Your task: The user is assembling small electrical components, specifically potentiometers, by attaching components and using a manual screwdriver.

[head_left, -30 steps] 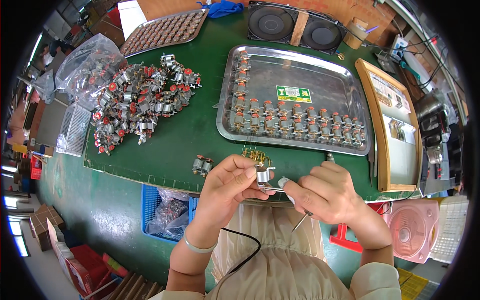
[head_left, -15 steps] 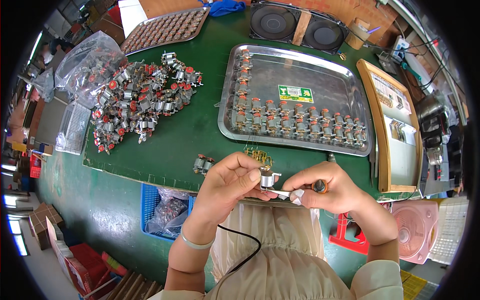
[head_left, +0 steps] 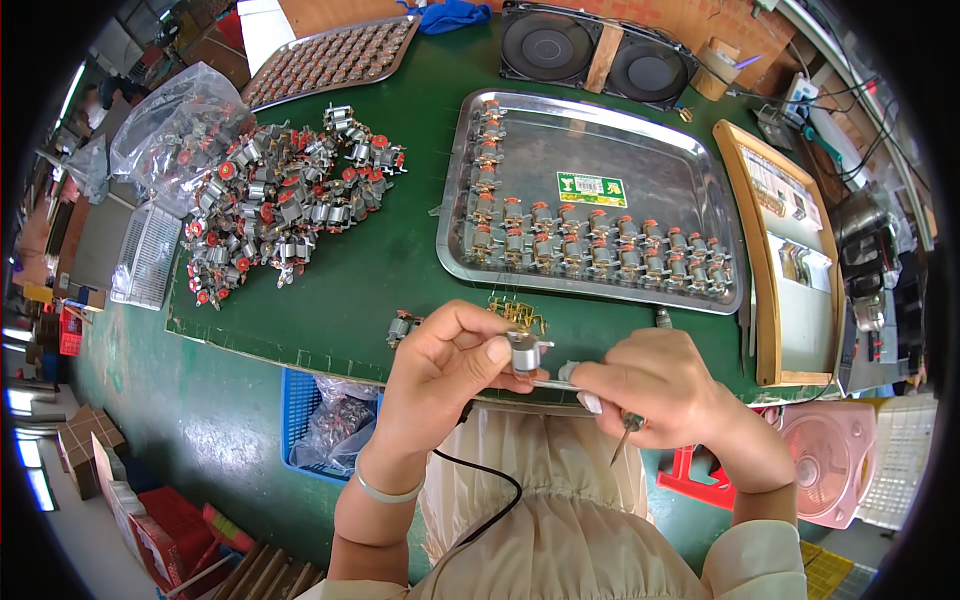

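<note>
My left hand (head_left: pixel 445 370) pinches a small silver electric motor (head_left: pixel 525 353) upright between thumb and fingers, above the front edge of the green table. My right hand (head_left: pixel 655 385) is closed around a slim metal tool (head_left: pixel 553 385), perhaps tweezers, whose end reaches the motor's underside. A second tool, a screwdriver or awl (head_left: pixel 627 435), also sits in that hand, its thin shaft slanting down. White wrapping shows on a right-hand finger. Behind the motor lies a bunch of brass-coloured metal parts (head_left: pixel 517 314). Beside my left hand rest a few more motors (head_left: pixel 402 328), partly hidden.
A steel tray (head_left: pixel 590 290) holds rows of motors; a second filled tray (head_left: pixel 385 65) stands at the far left. Loose motors (head_left: pixel 290 205) are heaped left, beside a plastic bag (head_left: pixel 175 120). A wooden-framed box (head_left: pixel 770 350) stands right. Below the edge is a blue basket (head_left: pixel 300 420).
The right hand has turned: the orange-ended handle is out of sight and its thin shaft now points down. The motor has shifted slightly left with my left hand.
</note>
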